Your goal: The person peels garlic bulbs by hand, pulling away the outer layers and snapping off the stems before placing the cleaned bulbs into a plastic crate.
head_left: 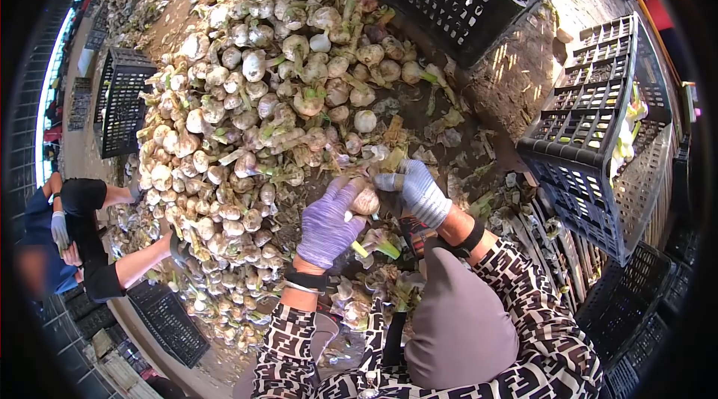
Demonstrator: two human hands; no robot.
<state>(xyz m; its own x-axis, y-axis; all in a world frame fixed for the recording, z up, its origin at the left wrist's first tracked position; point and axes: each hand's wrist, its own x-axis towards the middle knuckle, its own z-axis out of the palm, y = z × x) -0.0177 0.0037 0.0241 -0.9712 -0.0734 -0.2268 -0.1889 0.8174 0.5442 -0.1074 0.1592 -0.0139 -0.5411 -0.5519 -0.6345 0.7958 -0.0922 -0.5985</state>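
A garlic bulb (366,202) is gripped in my left hand (327,225), which wears a purple glove with its fingers curled round the bulb. Just right of it, my right hand (422,193), in a pale blue-and-white glove, is closed with thumb and fingers pinched together near the bulb's upper side. What lies in that pinch is too small to tell. A large heap of garlic bulbs (239,122) spreads ahead and to the left of my hands. Below them are cut green stems (383,246) and loose papery skins.
Black plastic crates stand around: one at the top (441,2), one on its side at the right (598,137) with pale green stems inside, others at the left (123,100) and lower left (168,320). Another person (75,227) sits at the left beside the heap.
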